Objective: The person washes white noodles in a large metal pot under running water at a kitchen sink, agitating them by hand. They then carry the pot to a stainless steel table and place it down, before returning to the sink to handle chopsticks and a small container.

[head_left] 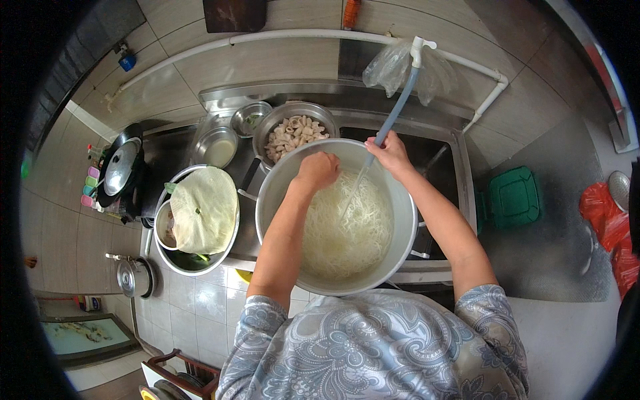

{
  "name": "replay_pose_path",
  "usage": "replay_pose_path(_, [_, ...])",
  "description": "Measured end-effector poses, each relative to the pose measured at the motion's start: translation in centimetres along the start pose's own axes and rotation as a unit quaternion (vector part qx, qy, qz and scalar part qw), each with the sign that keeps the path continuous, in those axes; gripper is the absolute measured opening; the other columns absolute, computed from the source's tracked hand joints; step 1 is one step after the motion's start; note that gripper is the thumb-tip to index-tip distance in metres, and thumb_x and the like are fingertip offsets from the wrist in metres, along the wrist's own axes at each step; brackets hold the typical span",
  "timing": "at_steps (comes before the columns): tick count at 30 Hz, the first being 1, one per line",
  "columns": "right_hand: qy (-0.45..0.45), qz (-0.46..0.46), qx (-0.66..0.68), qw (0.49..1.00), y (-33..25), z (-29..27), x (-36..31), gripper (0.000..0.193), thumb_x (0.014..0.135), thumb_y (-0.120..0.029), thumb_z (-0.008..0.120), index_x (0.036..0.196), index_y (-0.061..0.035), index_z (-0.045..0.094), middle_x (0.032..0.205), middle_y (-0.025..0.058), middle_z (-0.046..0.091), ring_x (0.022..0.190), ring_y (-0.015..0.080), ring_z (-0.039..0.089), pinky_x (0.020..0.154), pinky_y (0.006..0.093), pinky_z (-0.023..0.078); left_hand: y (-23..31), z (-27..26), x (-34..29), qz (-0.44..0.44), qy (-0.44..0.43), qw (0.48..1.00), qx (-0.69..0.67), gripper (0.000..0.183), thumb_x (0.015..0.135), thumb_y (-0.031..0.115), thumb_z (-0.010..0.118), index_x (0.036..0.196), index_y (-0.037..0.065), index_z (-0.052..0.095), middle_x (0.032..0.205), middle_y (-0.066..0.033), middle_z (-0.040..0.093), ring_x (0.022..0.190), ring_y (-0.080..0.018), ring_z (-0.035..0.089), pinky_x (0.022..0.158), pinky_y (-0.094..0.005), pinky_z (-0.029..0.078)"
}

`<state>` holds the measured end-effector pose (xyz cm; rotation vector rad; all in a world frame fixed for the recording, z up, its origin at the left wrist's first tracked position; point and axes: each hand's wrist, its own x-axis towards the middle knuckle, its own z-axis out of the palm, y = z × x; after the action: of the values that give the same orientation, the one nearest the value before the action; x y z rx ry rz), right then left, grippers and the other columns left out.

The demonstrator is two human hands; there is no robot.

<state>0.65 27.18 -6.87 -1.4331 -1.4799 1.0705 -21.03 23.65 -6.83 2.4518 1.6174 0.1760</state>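
Observation:
A large pale metal pot (408, 230) stands in front of me at the sink's edge. Pale thin shreds (347, 233) lie in water inside it. My right hand (392, 155) is closed around a grey-blue hose (400, 103) above the pot's far right rim. Water runs from the hose end down onto the shreds. Over the far left part of the pot, my left hand (319, 169) is curled closed; whether anything is in its fingers is hidden.
Behind the pot sits a metal bowl of pale chunks (293, 135), beside two smaller bowls. At left, a basin (230, 241) holds a pale cloth (203, 210) and greens. The sink (427, 157) lies right, with a white tap (418, 48) above. A green bin (515, 197) stands farther right.

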Motion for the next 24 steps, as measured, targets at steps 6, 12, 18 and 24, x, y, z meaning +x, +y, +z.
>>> replay_pose_path(6, [0.004, -0.003, -0.006, 1.000, 0.7, 0.2, 0.5, 0.040, 0.084, -0.015, 0.074, 0.109, 0.0015, 0.047, 0.107, 0.0136, 0.066, 0.097, 0.0177, 0.065, 0.083, 0.0304, 0.052, 1.5, 5.1, -0.8, 0.083, -0.106, 0.990, 0.051, 0.061, 0.073, 0.016, 0.067, 0.133, 0.018, 0.053, 0.139, -0.0178, 0.047, 0.120, -0.0330, 0.053, 0.092, -0.0431, 0.049])
replay_pose_path(12, [0.018, -0.032, 0.004, 0.999, 1.0, 0.2, 0.5, 0.045, 0.079, -0.021, 0.077, 0.106, 0.0017, 0.048, 0.102, 0.0139, 0.067, 0.088, 0.0194, 0.067, 0.077, 0.0321, 0.054, 5.4, 7.6, -0.5, 0.213, -0.489, 0.838, -0.111, 0.072, 0.069, 0.025, 0.073, 0.137, 0.015, 0.050, 0.141, -0.0150, 0.046, 0.124, -0.0330, 0.049, 0.101, -0.0411, 0.043])
replay_pose_path(18, [0.003, -0.013, -0.011, 1.000, 0.6, -0.1, 0.3, 0.041, 0.083, -0.015, 0.074, 0.109, 0.0031, 0.047, 0.108, 0.0156, 0.066, 0.094, 0.0172, 0.065, 0.081, 0.0297, 0.052, 9.8, 4.7, -1.8, 0.291, -0.469, 0.831, -0.067, 0.060, 0.070, 0.030, 0.070, 0.126, 0.013, 0.060, 0.122, -0.0157, 0.060, 0.116, -0.0326, 0.055, 0.096, -0.0411, 0.045])
replay_pose_path(24, [0.009, -0.005, -0.004, 1.000, 0.5, 0.1, 0.1, 0.045, 0.082, -0.017, 0.075, 0.110, 0.0037, 0.048, 0.107, 0.0150, 0.067, 0.093, 0.0168, 0.065, 0.080, 0.0303, 0.053, 4.0, 0.1, -1.3, 0.201, -0.289, 0.927, -0.130, 0.020, 0.070, 0.016, 0.063, 0.085, 0.007, 0.072, 0.083, -0.0136, 0.069, 0.083, -0.0342, 0.065, 0.075, -0.0413, 0.052])
